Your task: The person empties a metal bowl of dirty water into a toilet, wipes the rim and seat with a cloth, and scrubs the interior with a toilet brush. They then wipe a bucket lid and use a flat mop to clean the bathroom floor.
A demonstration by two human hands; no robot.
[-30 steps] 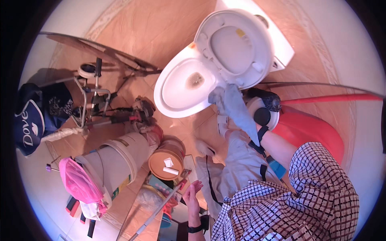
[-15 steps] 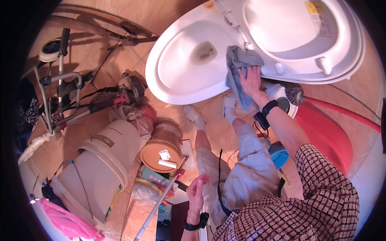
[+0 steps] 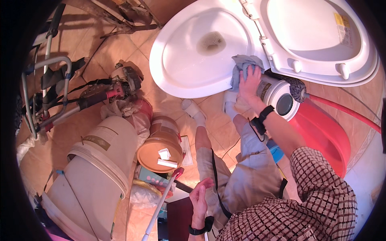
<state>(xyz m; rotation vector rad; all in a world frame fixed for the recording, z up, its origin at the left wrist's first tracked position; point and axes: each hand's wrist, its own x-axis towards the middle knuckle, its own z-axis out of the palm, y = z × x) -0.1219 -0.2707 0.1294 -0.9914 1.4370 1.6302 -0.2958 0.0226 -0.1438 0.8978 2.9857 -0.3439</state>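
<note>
Pressing a grey-blue cloth (image 3: 243, 66) against the rim of a white toilet bowl (image 3: 189, 60), the person's right hand (image 3: 250, 82) has come further along the porcelain than a second ago, when the cloth hung just short of the bowl's edge; the wiping now looks well under way.

From the left: a metal-framed cart (image 3: 44, 88) and a small engine tool (image 3: 120, 82) lie on the tiled floor (image 3: 100, 52). A large cream bucket (image 3: 96, 160) lies tipped on its side, its contents hidden. Beside it an orange-lidded tub (image 3: 159, 150) carries two small white pieces on its lid.

The left hand (image 3: 200, 197) hangs low with fingers loosely curled, empty, just beside a white-handled stick (image 3: 159, 209).

The right hand's fingers lie spread flat over the cloth. Further right, a white canister (image 3: 277, 94) and a red basin (image 3: 325, 136) sit under the raised toilet lid (image 3: 317, 36).
</note>
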